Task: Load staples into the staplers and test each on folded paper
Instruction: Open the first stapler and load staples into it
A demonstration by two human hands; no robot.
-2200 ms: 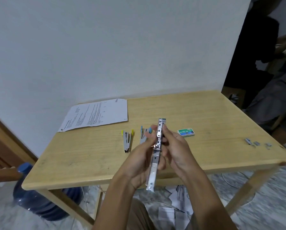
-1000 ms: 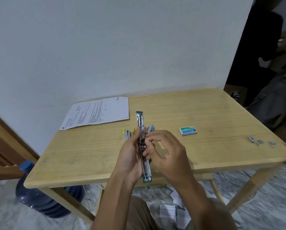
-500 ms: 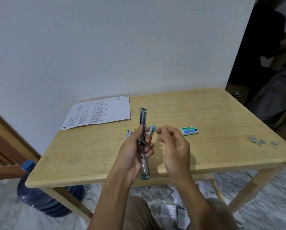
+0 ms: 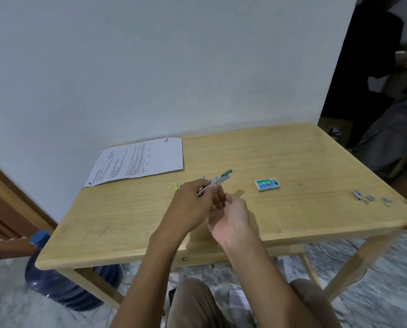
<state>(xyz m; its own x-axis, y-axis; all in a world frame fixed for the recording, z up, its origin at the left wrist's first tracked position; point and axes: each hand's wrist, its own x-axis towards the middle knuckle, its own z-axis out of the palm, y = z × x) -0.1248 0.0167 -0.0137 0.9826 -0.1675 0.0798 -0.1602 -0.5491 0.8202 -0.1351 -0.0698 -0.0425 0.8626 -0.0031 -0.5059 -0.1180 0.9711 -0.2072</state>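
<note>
My left hand grips a green and metal stapler, whose tip sticks out past my fingers toward the far right, low over the wooden table. My right hand lies against it from the right, fingers curled in at the stapler's hidden rear part. A yellow stapler and a blue stapler peek out from behind my hands. The green staple box lies to the right. A printed paper sheet lies at the far left.
Loose staple strips lie near the table's right edge. A blue water bottle stands on the floor under the left corner. A seated person is past the table's far right corner. Paper scraps lie on the floor.
The stapler, held lengthwise and raised before, now tilts down toward the far right near the tabletop. My right hand, pinched in the air half a second ago, has closed in on it.
</note>
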